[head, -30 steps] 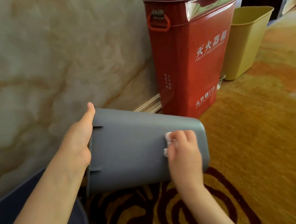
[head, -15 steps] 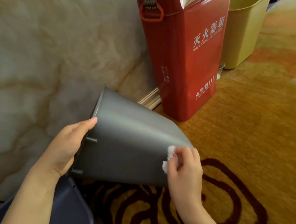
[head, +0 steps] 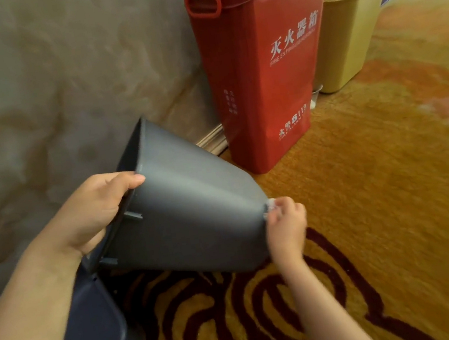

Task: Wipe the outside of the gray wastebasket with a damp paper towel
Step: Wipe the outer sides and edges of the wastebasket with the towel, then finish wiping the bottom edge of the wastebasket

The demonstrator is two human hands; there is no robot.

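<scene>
Head view: right hand (head: 285, 223) pinches a towel (head: 269, 206) wad vs the basket (head: 191, 212) base edge. Left hand (head: 98, 209) clamps the rim, thumb outside, fingers hidden inside. Basket is held off the carpet (head: 383, 204), tipped on its side, long axis running rim-left to base-right, mouth toward the wall (head: 44, 80). Next wipe prob. runs back along that axis toward the left hand; right hand is nearer the base.
</scene>
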